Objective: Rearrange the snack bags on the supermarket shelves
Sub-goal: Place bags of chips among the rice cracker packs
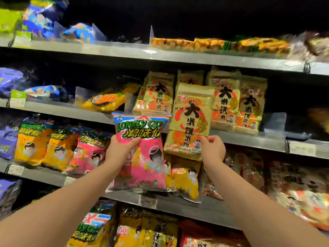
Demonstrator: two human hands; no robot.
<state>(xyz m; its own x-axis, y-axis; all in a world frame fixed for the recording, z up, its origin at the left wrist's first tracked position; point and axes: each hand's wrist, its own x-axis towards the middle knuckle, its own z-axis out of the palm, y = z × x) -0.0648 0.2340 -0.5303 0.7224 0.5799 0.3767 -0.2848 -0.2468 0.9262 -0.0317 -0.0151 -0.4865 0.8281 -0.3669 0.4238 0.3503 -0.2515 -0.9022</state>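
Bare left hand [119, 148] grips a puffy, glossy pink bag [142, 154]; right hand [212, 147] pinches a flat gold foil pack [191, 120].

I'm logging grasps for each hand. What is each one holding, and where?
Left hand grips the pink bag at its left edge; right hand pinches the gold bag at its lower right corner.
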